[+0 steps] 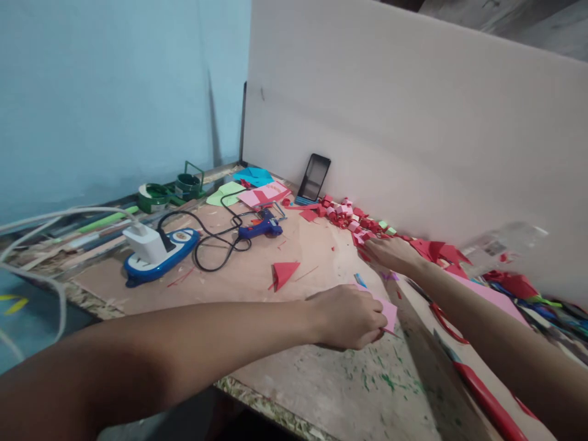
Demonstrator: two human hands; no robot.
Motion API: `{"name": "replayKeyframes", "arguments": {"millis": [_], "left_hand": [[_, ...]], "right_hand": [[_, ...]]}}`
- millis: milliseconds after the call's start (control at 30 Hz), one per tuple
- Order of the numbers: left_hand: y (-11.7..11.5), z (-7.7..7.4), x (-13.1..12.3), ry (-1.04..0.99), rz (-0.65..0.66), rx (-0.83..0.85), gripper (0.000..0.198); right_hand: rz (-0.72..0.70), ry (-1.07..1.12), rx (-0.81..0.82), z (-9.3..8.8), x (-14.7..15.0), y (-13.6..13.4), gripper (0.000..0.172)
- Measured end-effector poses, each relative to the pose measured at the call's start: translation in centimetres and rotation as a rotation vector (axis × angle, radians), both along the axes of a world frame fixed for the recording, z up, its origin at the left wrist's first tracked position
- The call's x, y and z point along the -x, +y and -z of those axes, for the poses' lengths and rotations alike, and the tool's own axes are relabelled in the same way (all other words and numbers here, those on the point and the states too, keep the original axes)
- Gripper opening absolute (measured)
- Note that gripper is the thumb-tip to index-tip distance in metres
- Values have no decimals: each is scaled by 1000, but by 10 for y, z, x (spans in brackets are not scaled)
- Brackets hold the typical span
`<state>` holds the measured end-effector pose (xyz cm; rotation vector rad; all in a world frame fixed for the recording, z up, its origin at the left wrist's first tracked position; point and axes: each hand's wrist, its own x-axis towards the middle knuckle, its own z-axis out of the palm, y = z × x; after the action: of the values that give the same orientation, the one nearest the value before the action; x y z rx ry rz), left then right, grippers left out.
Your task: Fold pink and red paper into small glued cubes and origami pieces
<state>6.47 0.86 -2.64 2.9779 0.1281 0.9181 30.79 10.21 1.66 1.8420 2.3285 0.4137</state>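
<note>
My left hand (pixel 346 315) is closed over a piece of pink paper (pixel 389 313) low above the tabletop, its fingers curled at the paper's near edge. My right hand (pixel 390 254) reaches farther out to the pile of small folded red and pink paper pieces (pixel 342 211) along the board. Its fingertips are at the near side of that pile, too blurred to show whether they grip anything. A red paper triangle (pixel 285 274) lies to the left of my left hand. Red-handled scissors (pixel 480 392) rest beneath my right forearm.
A blue glue gun (pixel 261 226) with a looping black cord lies left of centre. Beside it are a blue-and-white power strip (pixel 160 260) with a white plug and green tape rolls (pixel 154 197). A phone-like black frame (pixel 313 177) leans on the white board (pixel 390 104).
</note>
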Motion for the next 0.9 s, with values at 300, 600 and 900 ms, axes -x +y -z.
{"name": "replayKeyframes", "arguments": {"millis": [300,600,900], "left_hand": [[-1,-1,-1,23,-24,-5,17],[0,-2,0,28,14,1,16],[0,-2,0,44,14,24,18]], "right_hand": [[102,-40,-21,2,-2,5,46],[222,52,-106,18,3,8,45],[226,157,-135,4,-16,19,30]]}}
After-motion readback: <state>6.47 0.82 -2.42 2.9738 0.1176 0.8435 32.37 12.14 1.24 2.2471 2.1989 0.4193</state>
